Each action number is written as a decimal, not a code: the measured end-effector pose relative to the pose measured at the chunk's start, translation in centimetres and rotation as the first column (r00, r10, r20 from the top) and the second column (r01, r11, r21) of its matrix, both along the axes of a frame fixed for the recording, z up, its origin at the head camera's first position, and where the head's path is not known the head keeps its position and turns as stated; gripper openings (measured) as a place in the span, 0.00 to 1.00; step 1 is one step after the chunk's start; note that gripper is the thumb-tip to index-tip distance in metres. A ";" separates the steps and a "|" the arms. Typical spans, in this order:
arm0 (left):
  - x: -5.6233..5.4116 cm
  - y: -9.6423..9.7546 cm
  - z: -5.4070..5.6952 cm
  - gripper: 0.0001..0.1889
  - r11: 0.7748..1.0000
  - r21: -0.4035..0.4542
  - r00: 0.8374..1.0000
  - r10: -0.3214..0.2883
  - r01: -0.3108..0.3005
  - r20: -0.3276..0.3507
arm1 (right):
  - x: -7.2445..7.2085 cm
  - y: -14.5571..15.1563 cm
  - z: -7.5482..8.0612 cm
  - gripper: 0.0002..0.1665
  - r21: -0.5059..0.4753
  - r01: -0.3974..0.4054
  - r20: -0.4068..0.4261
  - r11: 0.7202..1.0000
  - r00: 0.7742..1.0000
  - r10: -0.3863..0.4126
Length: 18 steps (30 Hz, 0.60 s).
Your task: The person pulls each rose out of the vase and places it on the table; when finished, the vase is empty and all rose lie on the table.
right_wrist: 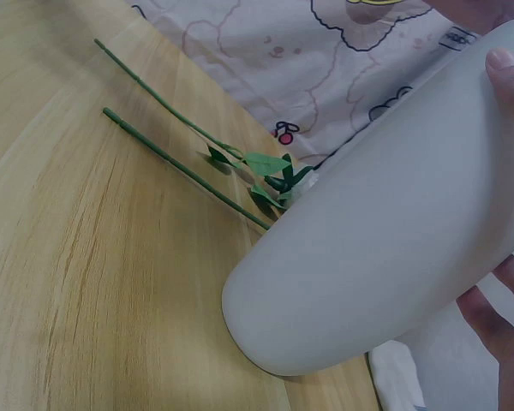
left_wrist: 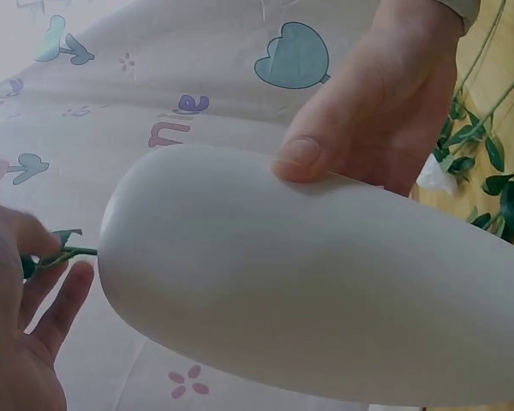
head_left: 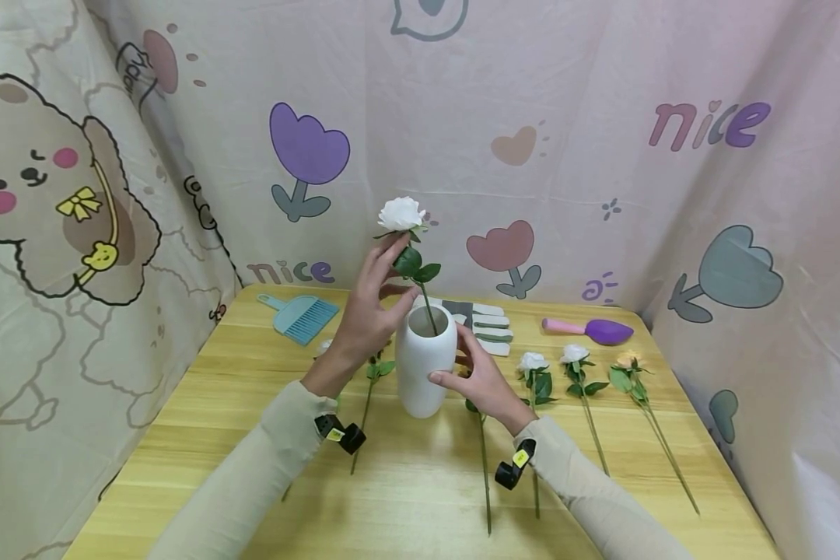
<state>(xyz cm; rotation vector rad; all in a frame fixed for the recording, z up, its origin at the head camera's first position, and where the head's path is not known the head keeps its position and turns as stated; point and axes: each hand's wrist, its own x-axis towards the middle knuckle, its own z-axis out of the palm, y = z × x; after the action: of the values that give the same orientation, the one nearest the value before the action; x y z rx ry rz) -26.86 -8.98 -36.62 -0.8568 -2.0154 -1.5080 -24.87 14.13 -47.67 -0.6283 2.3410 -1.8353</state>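
Note:
A white rose [head_left: 400,213] with green leaves stands with its stem in the mouth of a white vase [head_left: 423,377]. My left hand [head_left: 372,311] holds the rose by its upper stem, just under the bloom; in the left wrist view its fingers lie about the leafy stem [left_wrist: 68,255] outside the vase mouth. On the vase's right side, my right hand [head_left: 488,383] grips the body, thumb across the front and fingers behind. In the right wrist view the vase [right_wrist: 368,223] hides much of what lies beyond it.
Right of the vase lie white roses [head_left: 533,362] and a peach rose [head_left: 628,360]. More stems [head_left: 364,428] lie at its left. Along the back are a blue dustpan with brush [head_left: 304,317], work gloves [head_left: 490,327] and a purple trowel [head_left: 607,332]. Printed curtains [head_left: 427,117] enclose the table.

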 end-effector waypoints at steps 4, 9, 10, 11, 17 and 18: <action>-0.1 0.3 0.1 0.41 0.999 0.037 0.999 0.031 -0.032 0.008 | 0.0 0.0 0.0 0.51 0.000 0.000 0.001 1.000 1.000 0.000; -0.3 0.8 0.0 0.45 0.989 0.083 0.992 0.121 -0.122 0.023 | 0.1 0.0 0.0 0.51 -0.001 0.002 -0.002 1.000 1.000 -0.002; -0.3 0.9 0.0 0.46 0.985 0.094 0.990 0.141 -0.143 0.028 | 0.1 0.0 0.0 0.52 -0.003 0.001 -0.004 1.000 1.000 -0.001; -0.3 1.0 -0.1 0.47 0.981 0.106 0.987 0.157 -0.160 0.036 | 0.1 0.0 0.0 0.51 -0.003 0.000 -0.006 1.000 1.000 0.000; -0.4 1.7 -0.1 0.49 0.974 0.130 0.982 0.179 -0.186 0.061 | -0.1 0.0 -0.1 0.51 -0.001 -0.004 -0.005 1.000 1.000 0.004; -0.3 1.8 -0.1 0.49 0.975 0.132 0.983 0.172 -0.179 0.062 | -0.1 0.0 -0.1 0.51 -0.001 -0.004 -0.005 1.000 1.000 0.004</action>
<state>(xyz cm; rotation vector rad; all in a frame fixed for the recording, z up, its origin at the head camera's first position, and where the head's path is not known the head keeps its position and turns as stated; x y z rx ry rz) -27.19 -7.22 -36.68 -0.5753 -1.9399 -1.5595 -24.94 14.12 -47.80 -0.6382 2.3404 -1.8350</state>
